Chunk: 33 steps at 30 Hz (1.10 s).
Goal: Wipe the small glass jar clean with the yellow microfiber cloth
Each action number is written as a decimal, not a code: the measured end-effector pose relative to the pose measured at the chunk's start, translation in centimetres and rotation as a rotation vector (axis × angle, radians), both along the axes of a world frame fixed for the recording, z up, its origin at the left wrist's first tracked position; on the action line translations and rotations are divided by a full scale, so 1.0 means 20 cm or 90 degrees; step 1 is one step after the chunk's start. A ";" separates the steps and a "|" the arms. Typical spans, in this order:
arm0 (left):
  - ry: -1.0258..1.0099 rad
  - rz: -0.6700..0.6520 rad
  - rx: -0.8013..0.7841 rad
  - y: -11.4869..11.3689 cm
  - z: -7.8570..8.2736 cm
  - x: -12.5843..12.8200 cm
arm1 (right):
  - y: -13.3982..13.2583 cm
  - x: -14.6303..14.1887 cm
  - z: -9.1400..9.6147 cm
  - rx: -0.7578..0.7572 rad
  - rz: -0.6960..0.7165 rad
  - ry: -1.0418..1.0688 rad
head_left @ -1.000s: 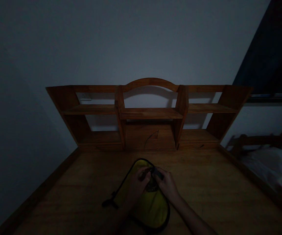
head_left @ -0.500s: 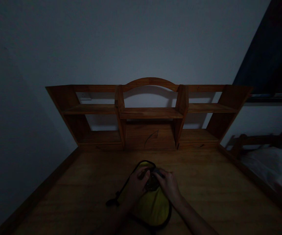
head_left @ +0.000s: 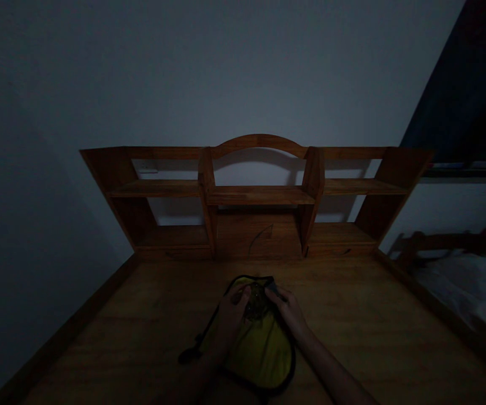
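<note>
A yellow pouch with black edging (head_left: 264, 351) lies flat on the wooden desk (head_left: 361, 332), in dim light. My left hand (head_left: 230, 318) and my right hand (head_left: 289, 315) meet at the pouch's far end. Both have their fingers pinched around a small dark object (head_left: 256, 306) that rests on the pouch. It is too dark to name the object. A black strap or pull (head_left: 188, 354) sticks out from the pouch's left side.
A wooden shelf unit with an arched top (head_left: 257, 197) stands along the desk's back edge, against a plain wall. To the right, beyond the desk's raised edge, a bed with white bedding (head_left: 475, 292) shows. A dark window area (head_left: 471, 90) fills the upper right.
Both hands and the small dark object have shifted a little toward the pouch's far end. The pouch's far edge has folded in slightly.
</note>
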<state>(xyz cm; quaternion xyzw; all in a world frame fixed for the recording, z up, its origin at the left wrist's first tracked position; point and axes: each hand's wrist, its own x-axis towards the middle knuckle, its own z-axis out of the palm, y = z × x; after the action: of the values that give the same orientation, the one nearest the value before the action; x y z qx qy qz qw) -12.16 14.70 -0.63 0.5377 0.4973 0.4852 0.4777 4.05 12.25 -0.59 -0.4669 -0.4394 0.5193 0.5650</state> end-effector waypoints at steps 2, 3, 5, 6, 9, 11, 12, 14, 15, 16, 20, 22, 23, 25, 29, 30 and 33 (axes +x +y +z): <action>-0.004 -0.001 0.000 0.00 -0.01 -0.01 | 0.00 0.00 0.01 -0.048 0.082 0.158; -0.008 -0.002 0.004 0.01 -0.01 -0.01 | -0.01 0.00 0.01 -0.076 0.123 0.227; -0.015 0.001 0.015 0.01 -0.02 -0.02 | -0.01 0.00 0.02 -0.123 0.179 0.302; -0.018 0.002 0.020 0.02 -0.02 -0.02 | -0.02 0.00 0.03 -0.133 0.189 0.316; -0.022 -0.001 0.028 0.02 -0.03 -0.03 | -0.02 0.00 0.04 -0.099 0.184 0.313; -0.021 -0.007 0.031 0.03 -0.03 -0.03 | -0.02 0.00 0.05 -0.066 0.174 0.304; -0.019 -0.010 0.033 0.03 -0.03 -0.03 | -0.02 0.00 0.06 -0.061 0.169 0.297; -0.018 -0.004 0.035 0.02 -0.02 -0.03 | -0.02 0.00 0.06 -0.058 0.149 0.277; -0.018 0.003 0.033 0.02 -0.01 -0.02 | -0.02 0.00 0.06 -0.057 0.134 0.262; -0.016 0.008 0.029 0.02 -0.01 -0.02 | -0.01 0.00 0.05 -0.055 0.115 0.245; 0.005 -0.004 0.027 0.00 0.00 -0.01 | 0.01 0.01 0.01 -0.047 0.046 0.153; 0.023 -0.009 0.054 -0.01 -0.01 -0.01 | 0.02 0.02 -0.01 -0.002 0.031 0.064; 0.036 -0.013 0.072 -0.01 -0.02 0.00 | 0.02 0.02 -0.02 0.034 0.022 0.002; 0.083 -0.028 0.105 -0.03 -0.02 0.00 | 0.01 0.02 -0.03 0.106 -0.004 -0.142; 0.168 -0.051 0.139 -0.06 0.00 0.00 | -0.03 0.01 -0.04 0.175 -0.031 -0.320; 0.170 -0.053 0.145 -0.07 0.00 0.00 | -0.04 0.00 -0.04 0.187 -0.032 -0.331; 0.149 -0.062 0.145 -0.07 -0.01 0.00 | -0.05 0.01 -0.04 0.203 -0.040 -0.344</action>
<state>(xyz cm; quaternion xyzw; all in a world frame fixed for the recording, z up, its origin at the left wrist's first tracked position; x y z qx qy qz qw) -12.09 13.38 -0.81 0.6650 0.4644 0.4486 0.3753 4.21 11.30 -1.43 -0.5068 -0.6347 0.2833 0.5100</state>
